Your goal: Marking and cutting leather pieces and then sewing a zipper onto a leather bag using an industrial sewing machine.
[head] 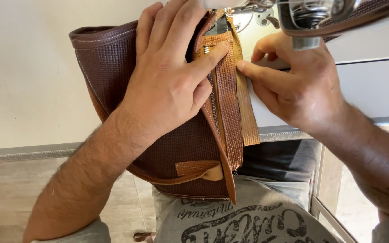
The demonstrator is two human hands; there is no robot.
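Head view, bag (181, 148) under left hand (167, 85)

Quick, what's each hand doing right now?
Left hand: open, pressed flat on the brown woven bag, forefinger on the tan zipper strip.
Right hand: loosely curled, forefinger tip touching the strip's edge, holding nothing.

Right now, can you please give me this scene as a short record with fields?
Left hand: left hand spread flat on the dark brown woven bag, index fingertip pressing the tan strip
Right hand: right hand with fingertip against the tan strip's right edge
Zipper: zipper runs beside the strip
Machine: sewing machine head at top, above the strip
Surface: pale work table
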